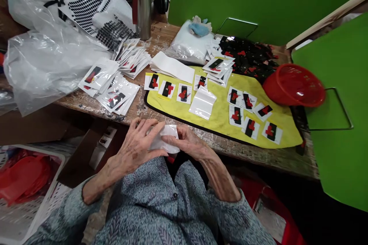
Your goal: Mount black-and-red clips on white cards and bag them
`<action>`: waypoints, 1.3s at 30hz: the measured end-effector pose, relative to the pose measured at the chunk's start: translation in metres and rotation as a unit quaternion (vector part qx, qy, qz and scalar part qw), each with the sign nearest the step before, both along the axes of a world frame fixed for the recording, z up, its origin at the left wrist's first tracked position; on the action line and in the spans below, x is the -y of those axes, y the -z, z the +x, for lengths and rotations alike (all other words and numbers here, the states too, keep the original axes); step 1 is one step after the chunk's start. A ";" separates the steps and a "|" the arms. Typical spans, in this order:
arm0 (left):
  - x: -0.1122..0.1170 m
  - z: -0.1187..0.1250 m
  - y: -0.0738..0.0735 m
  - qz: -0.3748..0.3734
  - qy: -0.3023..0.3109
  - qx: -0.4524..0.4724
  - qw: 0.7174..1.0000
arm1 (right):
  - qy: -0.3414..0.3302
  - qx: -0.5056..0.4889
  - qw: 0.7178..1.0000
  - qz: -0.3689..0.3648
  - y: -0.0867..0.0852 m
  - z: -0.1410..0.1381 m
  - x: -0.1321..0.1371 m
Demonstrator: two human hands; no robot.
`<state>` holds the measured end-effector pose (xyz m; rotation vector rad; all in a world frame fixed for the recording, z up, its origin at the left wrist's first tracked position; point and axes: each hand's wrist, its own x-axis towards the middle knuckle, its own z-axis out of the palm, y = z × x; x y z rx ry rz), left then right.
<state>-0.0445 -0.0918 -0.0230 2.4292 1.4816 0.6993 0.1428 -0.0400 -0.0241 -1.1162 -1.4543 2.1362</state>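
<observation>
At lower centre of the frame, the left hand (pixel 135 147) is laying spread, curved fingers over a white plastic packet (pixel 163 139), while the right hand (pixel 189 141) is grasping its other end, just short of the yellow mat (pixel 218 122). Even pressure from both sides is looking sound for avoiding creases.

Glossy plastic sleeve (pixel 166 134); rough wooden bench (pixel 86 105); brushed-steel flask (pixel 142 4)
</observation>
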 end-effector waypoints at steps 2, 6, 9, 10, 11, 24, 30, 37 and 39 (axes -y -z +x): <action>0.000 0.000 0.002 0.008 0.003 0.015 1.000 | -0.009 -0.004 1.000 -0.003 0.001 -0.001 0.000; 0.000 -0.002 0.007 0.020 -0.008 0.048 0.999 | -0.003 -0.002 1.000 0.022 -0.001 0.001 -0.003; 0.000 -0.005 0.011 0.018 -0.027 0.061 0.998 | 0.078 0.130 0.978 0.143 -0.005 0.008 -0.014; -0.001 -0.006 0.012 0.017 -0.032 0.064 0.997 | 0.114 0.208 0.949 0.209 -0.006 0.009 -0.020; -0.002 -0.007 0.013 0.017 -0.036 0.066 0.997 | 0.147 0.290 0.904 0.277 -0.005 0.010 -0.026; 0.001 -0.014 0.024 0.049 -0.076 0.070 0.993 | 0.194 0.602 0.656 0.412 0.027 -0.025 -0.083; 0.000 -0.013 0.026 0.048 -0.088 0.081 0.992 | 0.252 0.566 0.711 0.332 0.026 -0.026 -0.086; 0.001 -0.014 0.027 0.058 -0.101 0.087 0.989 | 0.312 0.497 0.746 0.314 0.030 -0.028 -0.091; 0.002 -0.014 0.025 0.047 -0.104 0.087 0.990 | 0.316 0.477 0.754 0.322 0.029 -0.032 -0.093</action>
